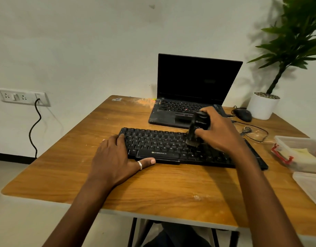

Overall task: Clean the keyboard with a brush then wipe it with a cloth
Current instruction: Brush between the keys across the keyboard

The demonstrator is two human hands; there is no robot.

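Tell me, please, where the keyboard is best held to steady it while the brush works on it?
Probably its left end, approached from the left. The keyboard lies flat and long across the table, and the right hand holds the brush on keys right of centre, so the left end is free. The left hand rests there, fingers on the corner, thumb along the front edge.

- Bare table (64, 166) runs wide to the left of the keyboard (159, 148) and along the whole near edge.
- The keyboard lies across the middle. The left hand (112, 157) rests on its left end, and the right hand (219, 129) holds a brush (194, 132) over its right half.
- Just beyond, the open laptop (194, 82) blocks the far side, screen upright.
- The far right is crowded with a mouse (243, 114), a loose cable (255, 132) and a white plant pot (262, 107).
- A plastic box (300, 152) and a flat white lid (310, 186) close off the right edge.
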